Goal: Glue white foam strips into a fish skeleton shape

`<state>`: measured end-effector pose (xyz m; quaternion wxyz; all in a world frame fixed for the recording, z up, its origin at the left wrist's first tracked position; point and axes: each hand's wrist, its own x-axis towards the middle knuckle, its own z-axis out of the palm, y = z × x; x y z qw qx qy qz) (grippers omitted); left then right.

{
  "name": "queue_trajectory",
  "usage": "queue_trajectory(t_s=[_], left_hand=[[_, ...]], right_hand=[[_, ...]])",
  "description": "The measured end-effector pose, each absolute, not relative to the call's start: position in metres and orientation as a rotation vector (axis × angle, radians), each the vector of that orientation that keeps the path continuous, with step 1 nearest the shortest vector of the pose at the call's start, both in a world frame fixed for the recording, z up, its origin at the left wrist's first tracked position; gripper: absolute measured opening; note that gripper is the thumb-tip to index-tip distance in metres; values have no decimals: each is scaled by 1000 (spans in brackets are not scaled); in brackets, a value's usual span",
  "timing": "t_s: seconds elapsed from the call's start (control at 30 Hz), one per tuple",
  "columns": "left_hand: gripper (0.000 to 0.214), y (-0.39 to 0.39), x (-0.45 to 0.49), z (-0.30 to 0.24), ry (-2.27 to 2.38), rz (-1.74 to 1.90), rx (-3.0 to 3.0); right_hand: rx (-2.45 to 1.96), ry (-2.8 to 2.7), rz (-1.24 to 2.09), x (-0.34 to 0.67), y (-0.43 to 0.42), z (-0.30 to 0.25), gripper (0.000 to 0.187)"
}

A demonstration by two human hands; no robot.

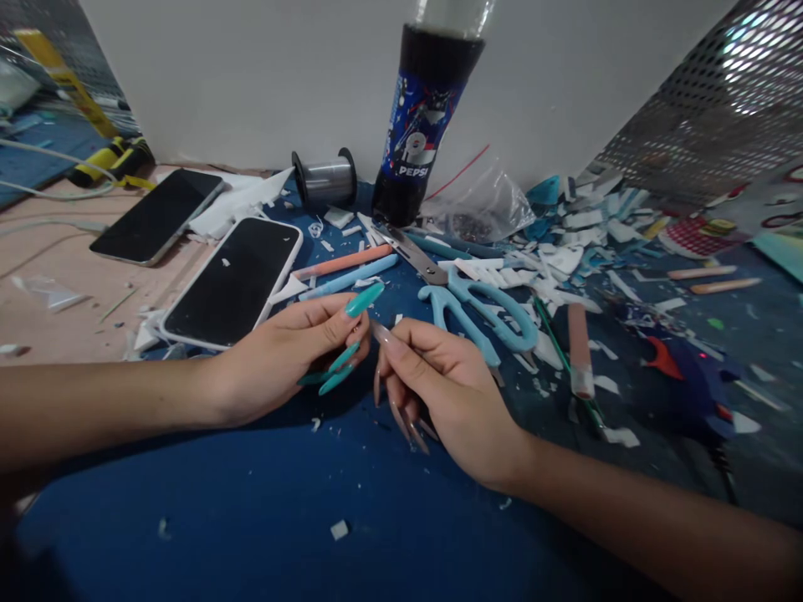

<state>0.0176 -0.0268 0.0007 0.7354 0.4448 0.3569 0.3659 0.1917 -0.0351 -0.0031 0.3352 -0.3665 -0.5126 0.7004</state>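
My left hand (282,351), with long teal nails, is closed in a pinch above the blue work surface (251,518). Close beside it, fingertips almost meeting, my right hand (452,393) is pinched too, its long nails brownish and glossy. Whatever lies between the fingers is too small or hidden to make out. Just beyond my right hand lie scissors (489,309) with light-blue handles. An orange stick (342,262) and a blue stick (351,278) rest behind my left hand. A white-framed phone (235,280) lies left of them.
A Pepsi bottle (420,117) stands at the back next to a spool of clear line (324,178). Another dark phone (156,216) lies at left. White scraps (583,226) heap up at right, near a dark blue glue gun (690,380) and a capped pinkish tube (580,351).
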Motion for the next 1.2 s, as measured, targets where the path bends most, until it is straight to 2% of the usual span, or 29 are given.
queue_trajectory(t_s=[0.2,0.33,0.53,0.77,0.87,1.2], left_hand=[[34,-27,19,3,789,833,970],[38,-28,20,3,806,862,981],[33,-27,19,3,750,890,965],[33,-26,17,0,719,796,961],[29,-26,16,-2,691,793,939],[37,-27,16,2,725,746,986]], right_hand=[[-976,-1391,1825,193,-34,-2,33],[-973,-1412,1851,193,-33,-2,34],[-993,-1383,1863,193,-33,-1,37],[-890,-1272,1951,195,-30,-1,32],[-838,-1221,1928,196,-30,-3,34],[-978,-1164,1708,195,-35,-3,34]])
